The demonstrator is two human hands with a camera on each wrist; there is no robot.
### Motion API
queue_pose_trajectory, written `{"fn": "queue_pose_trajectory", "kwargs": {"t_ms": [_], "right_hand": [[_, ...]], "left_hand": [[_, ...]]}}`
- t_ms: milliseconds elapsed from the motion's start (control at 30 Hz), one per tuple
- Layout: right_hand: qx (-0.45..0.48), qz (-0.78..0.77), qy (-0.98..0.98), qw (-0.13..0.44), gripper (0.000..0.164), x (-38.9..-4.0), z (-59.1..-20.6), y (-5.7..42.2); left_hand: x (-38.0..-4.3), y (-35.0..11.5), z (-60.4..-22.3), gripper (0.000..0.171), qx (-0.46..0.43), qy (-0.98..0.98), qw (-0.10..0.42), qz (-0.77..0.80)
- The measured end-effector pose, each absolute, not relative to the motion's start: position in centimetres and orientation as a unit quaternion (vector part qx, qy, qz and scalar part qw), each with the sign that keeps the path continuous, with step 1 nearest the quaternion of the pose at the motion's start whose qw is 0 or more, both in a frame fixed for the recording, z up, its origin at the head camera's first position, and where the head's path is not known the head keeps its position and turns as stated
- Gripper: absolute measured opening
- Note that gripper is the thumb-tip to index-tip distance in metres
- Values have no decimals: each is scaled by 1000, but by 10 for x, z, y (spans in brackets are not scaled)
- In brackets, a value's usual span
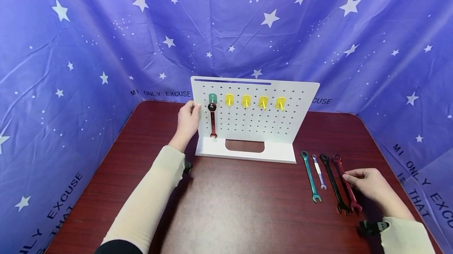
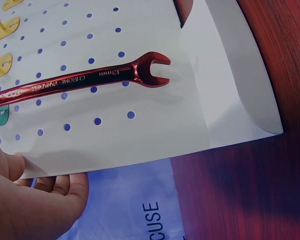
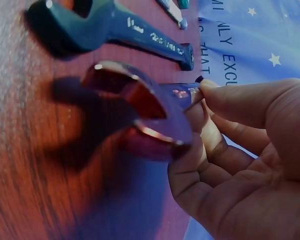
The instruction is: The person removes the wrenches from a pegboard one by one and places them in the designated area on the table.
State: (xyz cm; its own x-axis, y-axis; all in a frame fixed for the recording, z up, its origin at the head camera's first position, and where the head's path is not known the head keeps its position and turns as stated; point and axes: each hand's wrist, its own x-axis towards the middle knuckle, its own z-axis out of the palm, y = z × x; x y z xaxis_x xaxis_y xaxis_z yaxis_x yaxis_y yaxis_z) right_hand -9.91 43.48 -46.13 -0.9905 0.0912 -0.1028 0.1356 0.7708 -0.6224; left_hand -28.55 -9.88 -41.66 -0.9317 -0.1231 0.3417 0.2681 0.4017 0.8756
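My left hand (image 1: 188,119) grips the left edge of a white pegboard stand (image 1: 304,92), thumb in front and fingers behind, as the left wrist view shows. A red combination wrench (image 2: 75,83) hangs from the green hook (image 1: 212,97) beside that hand, open end down. At the right, my right hand (image 1: 371,185) pinches a second red wrench (image 1: 350,193) by its shaft between thumb and fingers. In the right wrist view its open end (image 3: 165,135) casts a shadow on the wood. A black wrench (image 1: 333,181) lies just left of it.
Several yellow hooks (image 1: 246,101) with nothing on them run across the board. A small silver wrench (image 1: 318,171) with a white label and a teal wrench (image 1: 310,177) lie right of the stand on the dark red table (image 1: 226,207). Blue star-printed cloth (image 1: 219,22) surrounds the table.
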Motion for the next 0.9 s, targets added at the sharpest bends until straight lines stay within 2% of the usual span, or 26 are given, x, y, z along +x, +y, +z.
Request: {"fn": "queue_pose_trajectory", "kwargs": {"t_ms": [400,667,900], "right_hand": [[66,-318,944,64,28,-103,-470,438],[75,-305,947,61,27,-106,-472,438],[115,-308,943,56,39,-110,-466,438]], "left_hand": [[-284,-101,-425,20,-40,-818,177,-546],[-284,-101,-424,21,-38,-823,175,-539],[-290,-100,-416,20,-45,-817,182,-546]]}}
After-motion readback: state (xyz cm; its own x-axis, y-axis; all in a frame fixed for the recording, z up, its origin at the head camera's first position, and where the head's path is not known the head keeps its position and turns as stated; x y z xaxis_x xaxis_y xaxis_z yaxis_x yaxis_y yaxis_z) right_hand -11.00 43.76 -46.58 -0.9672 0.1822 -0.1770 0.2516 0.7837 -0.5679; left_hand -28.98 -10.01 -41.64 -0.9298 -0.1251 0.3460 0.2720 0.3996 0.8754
